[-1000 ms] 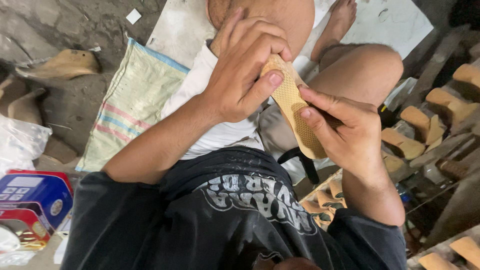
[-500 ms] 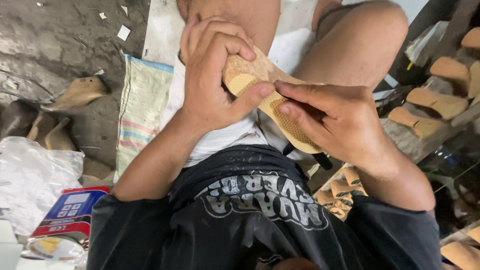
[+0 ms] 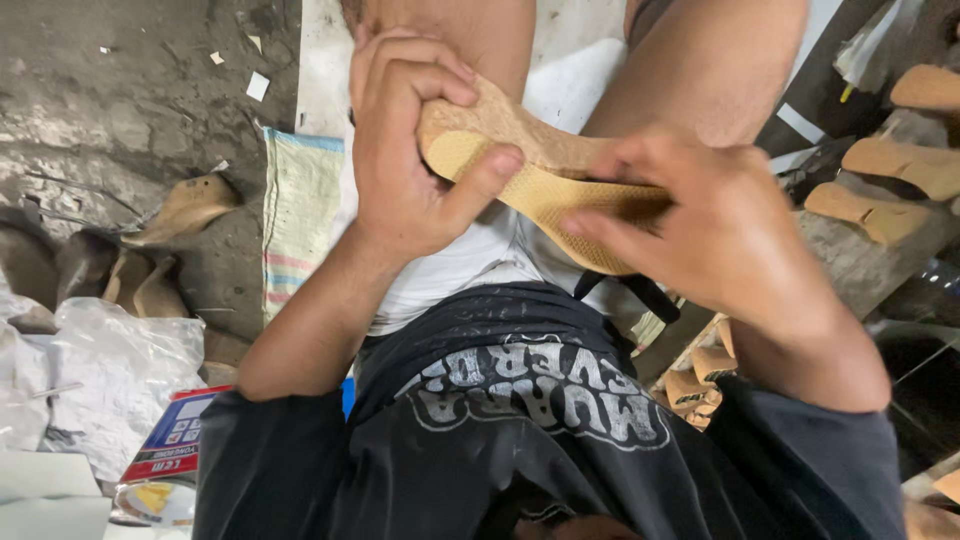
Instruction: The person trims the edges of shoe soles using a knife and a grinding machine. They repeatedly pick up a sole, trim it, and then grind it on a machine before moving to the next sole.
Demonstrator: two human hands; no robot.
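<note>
You are gripping the tan shoe sole point(image 3: 545, 180) over your lap, left hand point(image 3: 410, 160) clamped at its 10 o'clock end, right hand point(image 3: 720, 230) pressing at 3 o'clock; you seem mid-shaping, needing steady pressure.

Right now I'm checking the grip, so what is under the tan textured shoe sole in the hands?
Under the tan textured shoe sole lie white shorts and a bare thigh. The right hand covers its near end; the left hand wraps its far end.
</note>
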